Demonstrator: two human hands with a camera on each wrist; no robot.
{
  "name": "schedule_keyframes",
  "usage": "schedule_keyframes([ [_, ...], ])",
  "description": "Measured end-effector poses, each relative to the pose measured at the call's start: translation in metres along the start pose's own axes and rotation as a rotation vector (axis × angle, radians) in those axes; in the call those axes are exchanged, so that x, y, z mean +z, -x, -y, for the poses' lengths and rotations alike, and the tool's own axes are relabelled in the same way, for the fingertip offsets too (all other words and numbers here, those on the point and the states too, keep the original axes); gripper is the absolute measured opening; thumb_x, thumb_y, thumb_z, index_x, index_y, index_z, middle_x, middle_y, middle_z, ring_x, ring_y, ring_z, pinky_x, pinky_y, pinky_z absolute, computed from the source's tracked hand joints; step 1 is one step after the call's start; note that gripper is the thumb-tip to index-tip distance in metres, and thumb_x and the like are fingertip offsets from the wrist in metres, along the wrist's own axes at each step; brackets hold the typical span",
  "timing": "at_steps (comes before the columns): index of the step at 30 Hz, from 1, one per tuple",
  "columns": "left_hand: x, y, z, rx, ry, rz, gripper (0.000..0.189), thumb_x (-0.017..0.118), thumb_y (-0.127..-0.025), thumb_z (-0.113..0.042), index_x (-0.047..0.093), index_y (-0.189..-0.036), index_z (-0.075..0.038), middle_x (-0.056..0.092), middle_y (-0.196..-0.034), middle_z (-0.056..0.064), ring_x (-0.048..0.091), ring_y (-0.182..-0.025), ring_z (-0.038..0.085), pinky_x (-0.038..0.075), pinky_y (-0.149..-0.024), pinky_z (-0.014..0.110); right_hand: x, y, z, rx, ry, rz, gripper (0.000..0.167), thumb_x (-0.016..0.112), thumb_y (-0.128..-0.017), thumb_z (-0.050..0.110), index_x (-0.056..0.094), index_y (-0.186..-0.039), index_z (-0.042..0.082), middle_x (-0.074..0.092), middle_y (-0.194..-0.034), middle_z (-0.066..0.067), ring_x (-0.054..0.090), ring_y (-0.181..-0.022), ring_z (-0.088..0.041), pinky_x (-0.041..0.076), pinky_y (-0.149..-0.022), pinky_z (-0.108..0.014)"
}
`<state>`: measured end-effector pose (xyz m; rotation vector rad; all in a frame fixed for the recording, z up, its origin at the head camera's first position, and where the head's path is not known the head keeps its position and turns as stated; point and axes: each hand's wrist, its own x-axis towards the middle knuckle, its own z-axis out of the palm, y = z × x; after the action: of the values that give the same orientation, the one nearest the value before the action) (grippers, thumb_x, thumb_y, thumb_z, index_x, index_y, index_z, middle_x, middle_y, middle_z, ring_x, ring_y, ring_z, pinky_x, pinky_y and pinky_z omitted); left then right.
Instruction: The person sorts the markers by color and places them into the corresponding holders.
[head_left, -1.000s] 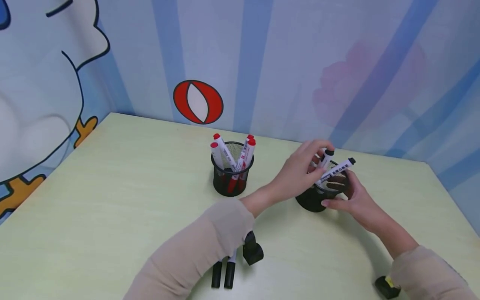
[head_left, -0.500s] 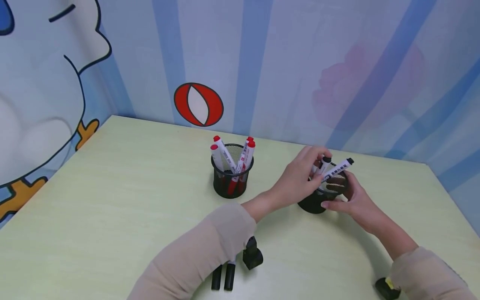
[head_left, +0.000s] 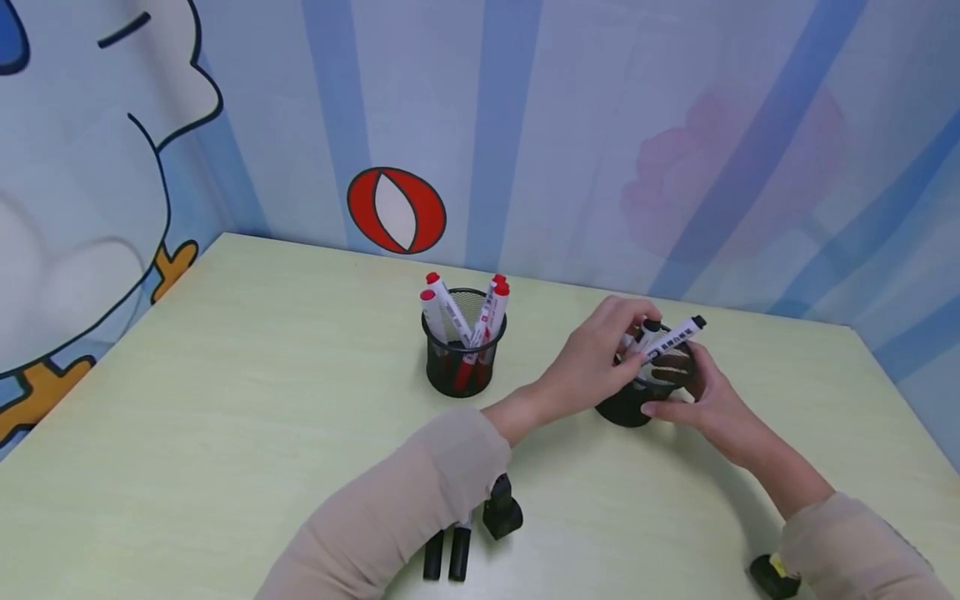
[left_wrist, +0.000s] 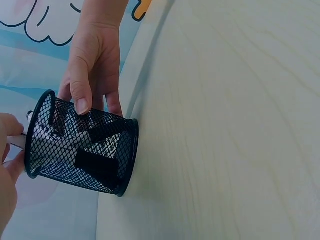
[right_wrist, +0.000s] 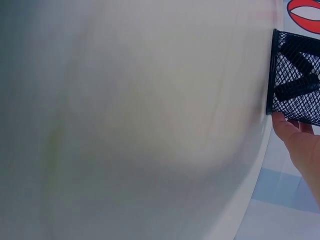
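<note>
A black mesh pen holder (head_left: 626,406) stands toward the right of the table, with black-capped markers in it. My left hand (head_left: 596,354) reaches over its rim and pinches a white marker (head_left: 649,327) by its upper end; the lower part is inside the holder. Another white marker (head_left: 675,337) leans out to the right, its black end up. Thumb and fingers of my right hand (head_left: 720,408) grip the holder's right side. In the left wrist view, dark marker ends show through the mesh (left_wrist: 80,150). The right wrist view has the holder (right_wrist: 299,75) cut off at the edge.
A second mesh pen holder (head_left: 459,379) with several red-capped markers stands left of my left hand. Two markers with black ends (head_left: 459,554) lie near the front, partly behind my left sleeve. Dark blocky objects show by the left sleeve (head_left: 450,450) and right sleeve (head_left: 855,542). A patterned wall backs the table.
My left hand has lowered slightly, and the pinched marker sits deeper in the holder. The right hand keeps its grip, and the red-capped markers have stayed put.
</note>
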<state>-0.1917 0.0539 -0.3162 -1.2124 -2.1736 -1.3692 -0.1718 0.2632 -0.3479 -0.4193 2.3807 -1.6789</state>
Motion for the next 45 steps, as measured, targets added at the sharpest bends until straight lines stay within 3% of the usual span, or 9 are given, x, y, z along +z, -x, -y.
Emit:
schedule_keyframes([
  [8, -0.001, 0.002, 0.002, 0.048, -0.046, -0.010, 0.039, 0.060, -0.082, 0.008, 0.048, -0.118, -0.001, 0.047, -0.112, 0.012, 0.051, -0.092, 0.017, 0.043, -0.077, 0.011, 0.000, -0.001, -0.001, -0.007, -0.002, 0.002, 0.078, 0.067, -0.084, 0.004, 0.017, -0.141, 0.017, 0.037, -0.132, -0.013, 0.041, -0.118, -0.016, 0.041, -0.087, -0.016],
  [17, 0.000, 0.004, 0.005, 0.049, -0.093, -0.032, 0.039, 0.062, -0.081, 0.007, 0.050, -0.117, -0.002, 0.047, -0.110, 0.011, 0.051, -0.086, 0.016, 0.043, -0.073, 0.011, 0.002, 0.001, -0.001, -0.007, 0.006, 0.002, 0.078, 0.068, -0.084, 0.005, 0.016, -0.141, 0.015, 0.036, -0.133, -0.016, 0.042, -0.117, -0.013, 0.041, -0.087, -0.015],
  [27, -0.005, 0.003, 0.004, 0.064, -0.093, -0.072, 0.038, 0.063, -0.079, 0.008, 0.053, -0.114, -0.001, 0.046, -0.110, 0.011, 0.053, -0.083, 0.015, 0.043, -0.073, 0.010, 0.002, 0.000, 0.003, 0.017, 0.024, 0.002, 0.081, 0.068, -0.084, 0.007, 0.013, -0.142, 0.013, 0.035, -0.134, -0.014, 0.036, -0.124, -0.024, 0.039, -0.088, -0.015],
  [37, -0.014, 0.006, 0.000, 0.023, -0.097, -0.040, 0.042, 0.066, -0.080, 0.004, 0.052, -0.118, -0.002, 0.048, -0.111, 0.012, 0.058, -0.086, 0.016, 0.046, -0.074, 0.015, 0.002, -0.001, 0.004, 0.005, 0.017, -0.010, 0.080, 0.069, -0.082, 0.005, 0.015, -0.141, 0.012, 0.035, -0.132, -0.016, 0.038, -0.120, -0.022, 0.042, -0.086, -0.014],
  [45, -0.030, 0.008, -0.013, -0.029, -0.057, 0.033, 0.043, 0.067, -0.080, 0.003, 0.052, -0.120, -0.003, 0.049, -0.115, 0.012, 0.054, -0.095, 0.018, 0.045, -0.078, 0.011, 0.002, 0.000, 0.002, -0.012, 0.012, -0.009, 0.078, 0.069, -0.082, 0.004, 0.019, -0.141, 0.014, 0.039, -0.133, -0.013, 0.039, -0.118, -0.018, 0.044, -0.086, -0.017],
])
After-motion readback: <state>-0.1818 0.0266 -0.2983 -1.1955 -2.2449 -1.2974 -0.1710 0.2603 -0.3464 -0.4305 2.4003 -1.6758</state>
